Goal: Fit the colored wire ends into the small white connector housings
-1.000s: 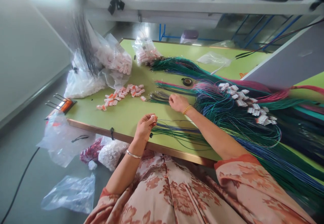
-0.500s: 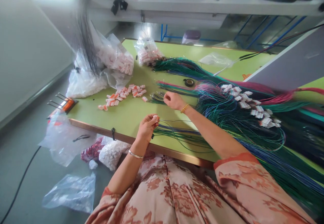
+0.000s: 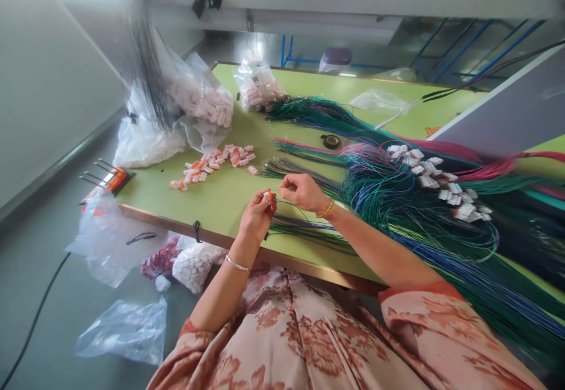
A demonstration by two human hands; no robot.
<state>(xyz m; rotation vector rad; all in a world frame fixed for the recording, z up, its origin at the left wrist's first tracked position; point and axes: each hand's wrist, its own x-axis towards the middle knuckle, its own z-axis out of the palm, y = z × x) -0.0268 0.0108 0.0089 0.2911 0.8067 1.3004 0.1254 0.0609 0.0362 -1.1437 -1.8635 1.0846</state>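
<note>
My left hand [image 3: 257, 216] is closed in a pinch on a small white and orange connector [image 3: 267, 196] above the front edge of the green table [image 3: 220, 199]. My right hand [image 3: 302, 192] is pinched on a thin wire [image 3: 295, 206] right beside the connector, its end meeting the connector. Blue and green wires [image 3: 304, 228] trail from the connector to the right. A fan of loose wire ends [image 3: 282, 168] lies just behind my hands. A scatter of orange and white connectors [image 3: 216, 163] lies to the left of them.
Large bundles of green, blue and pink wires [image 3: 410, 202] with white connectors [image 3: 435, 181] cover the right of the table. Plastic bags of connectors [image 3: 203, 105] stand at the back left, a tape roll [image 3: 330, 141] in the middle. More bags [image 3: 123, 331] lie on the floor.
My right hand left the fan of wire ends and came back toward me with a wire, up to the connector in my left hand. My left hand stayed almost where it was.
</note>
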